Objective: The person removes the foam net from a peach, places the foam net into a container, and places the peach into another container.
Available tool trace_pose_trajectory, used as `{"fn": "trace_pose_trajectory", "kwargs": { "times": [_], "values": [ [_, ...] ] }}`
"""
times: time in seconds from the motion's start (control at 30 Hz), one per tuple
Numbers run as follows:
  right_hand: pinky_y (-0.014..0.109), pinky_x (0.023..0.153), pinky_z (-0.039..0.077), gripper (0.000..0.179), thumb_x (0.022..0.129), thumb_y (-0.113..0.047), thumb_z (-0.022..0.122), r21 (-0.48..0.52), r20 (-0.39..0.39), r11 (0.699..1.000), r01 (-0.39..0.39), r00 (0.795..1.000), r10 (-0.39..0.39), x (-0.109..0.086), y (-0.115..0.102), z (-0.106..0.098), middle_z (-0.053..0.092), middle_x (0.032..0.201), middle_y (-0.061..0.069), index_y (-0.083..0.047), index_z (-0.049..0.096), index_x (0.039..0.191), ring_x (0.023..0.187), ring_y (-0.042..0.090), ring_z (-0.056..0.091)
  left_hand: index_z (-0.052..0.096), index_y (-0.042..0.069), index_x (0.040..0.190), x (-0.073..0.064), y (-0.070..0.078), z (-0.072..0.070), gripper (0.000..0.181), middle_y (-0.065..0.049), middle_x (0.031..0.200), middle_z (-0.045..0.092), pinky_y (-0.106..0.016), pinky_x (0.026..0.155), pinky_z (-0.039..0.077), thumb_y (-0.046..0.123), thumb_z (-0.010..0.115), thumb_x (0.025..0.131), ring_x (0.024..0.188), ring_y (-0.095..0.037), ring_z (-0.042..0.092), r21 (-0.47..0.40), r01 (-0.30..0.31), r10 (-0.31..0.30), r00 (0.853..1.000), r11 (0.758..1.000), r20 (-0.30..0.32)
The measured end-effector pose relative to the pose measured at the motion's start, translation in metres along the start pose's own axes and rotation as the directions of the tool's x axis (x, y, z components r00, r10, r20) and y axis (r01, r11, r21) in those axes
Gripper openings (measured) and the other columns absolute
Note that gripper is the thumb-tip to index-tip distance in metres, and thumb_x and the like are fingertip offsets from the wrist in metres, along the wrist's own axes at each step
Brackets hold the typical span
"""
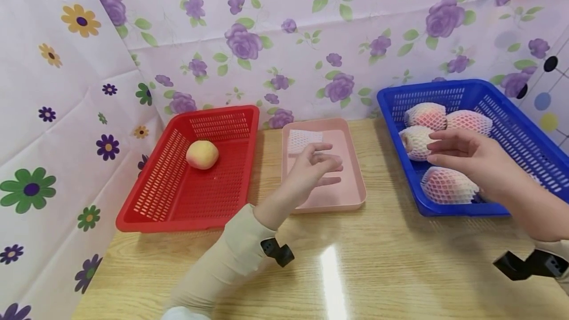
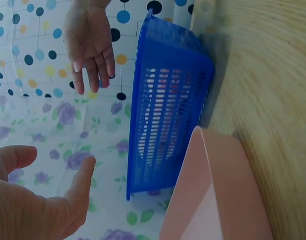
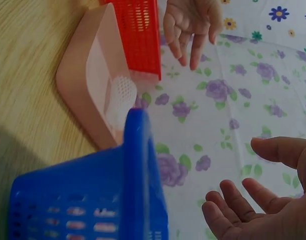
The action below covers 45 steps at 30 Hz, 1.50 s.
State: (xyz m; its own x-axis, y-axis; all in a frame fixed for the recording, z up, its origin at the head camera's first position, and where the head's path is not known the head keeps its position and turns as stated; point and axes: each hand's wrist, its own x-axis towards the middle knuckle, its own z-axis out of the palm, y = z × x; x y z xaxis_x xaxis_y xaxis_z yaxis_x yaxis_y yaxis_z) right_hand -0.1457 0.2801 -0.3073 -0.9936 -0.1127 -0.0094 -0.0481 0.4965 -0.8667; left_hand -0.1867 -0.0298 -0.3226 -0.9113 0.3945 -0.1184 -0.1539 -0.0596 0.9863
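My left hand [image 1: 306, 174] hovers over the pink tray [image 1: 329, 201], fingers spread and holding nothing. Inside that tray lies a white foam net sleeve [image 1: 299, 142], partly behind the hand. Over the left part of the blue basket [image 1: 402, 159] hangs my right hand [image 1: 477, 159], its fingers extended with nothing in them. Below and around it are several peaches in foam nets, among them a netted peach [image 1: 449, 185] at the front and another netted peach [image 1: 417, 142] by the fingertips. A bare peach [image 1: 202, 155] sits in the red basket [image 1: 218, 191] on the left.
All three containers stand on a wooden table [image 1: 378, 260], the pink tray between the two baskets. A flowered cloth [image 1: 266, 28] hangs right behind them, and another patterned cloth [image 1: 66, 127] closes off the left side. The basket rims rise above the table.
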Motion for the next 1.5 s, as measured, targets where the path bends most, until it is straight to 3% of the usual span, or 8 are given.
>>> {"fn": "trace_pose_trajectory", "kwargs": {
  "times": [0.2, 0.37, 0.5, 0.6, 0.7, 0.93, 1.03, 1.5],
  "values": [
    [0.005, 0.068, 0.047, 0.051, 0.091, -0.033, 0.064, -0.127, -0.040, 0.990, -0.069, 0.997, 0.064, -0.005, 0.017, -0.006, 0.055, 0.103, -0.025, -0.014, 0.044, 0.134, 0.089, -0.017, 0.048, 0.038, 0.001, 0.134, 0.000, -0.008, 0.017, 0.044, -0.026, 0.122, 0.056, -0.042, 0.088, 0.056, 0.002, 0.055, 0.093, 0.115, -0.041, 0.055, -0.028, 0.017, -0.015, 0.999, 0.999, 0.041],
    [0.005, 0.064, 0.045, 0.065, 0.090, -0.035, 0.065, -0.210, -0.086, 0.972, -0.109, 0.992, 0.093, -0.007, 0.030, -0.009, 0.055, 0.124, 0.011, -0.004, 0.038, 0.139, 0.089, -0.016, 0.042, 0.039, 0.001, 0.132, 0.000, -0.015, 0.030, 0.045, -0.023, 0.120, 0.058, -0.041, 0.086, 0.057, 0.003, 0.059, 0.091, 0.113, -0.041, 0.057, -0.033, 0.024, -0.022, 0.998, 0.999, 0.061],
    [0.004, 0.062, 0.041, 0.070, 0.090, -0.031, 0.065, -0.237, -0.072, 0.964, -0.117, 0.992, 0.103, -0.005, 0.037, -0.014, 0.043, 0.134, 0.033, 0.000, 0.031, 0.143, 0.108, 0.021, 0.054, 0.041, 0.003, 0.132, 0.003, -0.019, 0.040, 0.046, -0.017, 0.115, 0.060, -0.043, 0.084, 0.057, 0.005, 0.061, 0.090, 0.103, -0.036, 0.063, -0.038, 0.053, -0.051, 0.997, 0.998, 0.064],
    [0.025, 0.077, 0.055, 0.075, 0.090, -0.031, 0.066, -0.248, -0.049, 0.961, -0.125, 0.992, 0.117, -0.002, 0.041, -0.017, 0.038, 0.136, 0.036, 0.002, 0.026, 0.144, 0.121, 0.053, 0.037, 0.042, 0.008, 0.133, 0.005, -0.024, 0.047, 0.049, -0.009, 0.113, 0.061, -0.044, 0.085, 0.057, 0.008, 0.064, 0.089, 0.097, -0.033, 0.066, -0.036, 0.103, -0.100, 0.992, 0.994, 0.074],
    [0.058, 0.093, 0.046, 0.078, 0.088, -0.030, 0.069, -0.248, -0.025, 0.961, -0.121, 0.993, 0.118, 0.000, 0.048, -0.019, 0.034, 0.137, 0.037, 0.002, 0.025, 0.144, 0.123, 0.055, 0.034, 0.043, 0.011, 0.132, 0.007, -0.029, 0.055, 0.050, -0.008, 0.114, 0.061, -0.041, 0.084, 0.058, 0.006, 0.065, 0.088, 0.099, -0.035, 0.066, -0.050, 0.126, -0.121, 0.988, 0.991, 0.091],
    [0.050, 0.102, 0.042, 0.082, 0.084, -0.026, 0.073, -0.265, 0.033, 0.960, -0.086, 0.995, 0.098, 0.004, 0.064, -0.024, 0.032, 0.138, 0.038, 0.004, 0.025, 0.143, 0.124, 0.054, 0.032, 0.045, 0.009, 0.128, 0.008, -0.042, 0.073, 0.051, -0.007, 0.104, 0.060, -0.037, 0.082, 0.059, -0.004, 0.066, 0.084, 0.093, -0.023, 0.065, -0.113, 0.104, -0.090, 0.989, 0.988, 0.121],
    [0.070, 0.097, 0.030, 0.085, 0.084, -0.026, 0.073, -0.272, 0.057, 0.958, -0.091, 0.992, 0.110, 0.005, 0.066, -0.026, 0.029, 0.138, 0.042, 0.007, 0.023, 0.143, 0.124, 0.059, 0.029, 0.045, 0.010, 0.128, 0.008, -0.046, 0.082, 0.052, -0.005, 0.100, 0.060, -0.037, 0.081, 0.059, -0.006, 0.066, 0.083, 0.088, -0.020, 0.065, -0.126, 0.105, -0.090, 0.989, 0.986, 0.121],
    [0.072, 0.094, 0.032, 0.080, 0.084, -0.018, 0.072, -0.340, 0.140, 0.940, -0.023, 0.987, 0.075, 0.011, 0.076, -0.027, 0.029, 0.135, 0.046, 0.012, 0.025, 0.141, 0.120, 0.062, 0.031, 0.048, 0.010, 0.122, 0.010, -0.064, 0.124, 0.047, -0.009, 0.097, 0.058, -0.044, 0.081, 0.058, -0.010, 0.065, 0.083, 0.095, -0.043, 0.065, -0.219, 0.156, -0.147, 0.987, 0.963, 0.057]
  ]
}}
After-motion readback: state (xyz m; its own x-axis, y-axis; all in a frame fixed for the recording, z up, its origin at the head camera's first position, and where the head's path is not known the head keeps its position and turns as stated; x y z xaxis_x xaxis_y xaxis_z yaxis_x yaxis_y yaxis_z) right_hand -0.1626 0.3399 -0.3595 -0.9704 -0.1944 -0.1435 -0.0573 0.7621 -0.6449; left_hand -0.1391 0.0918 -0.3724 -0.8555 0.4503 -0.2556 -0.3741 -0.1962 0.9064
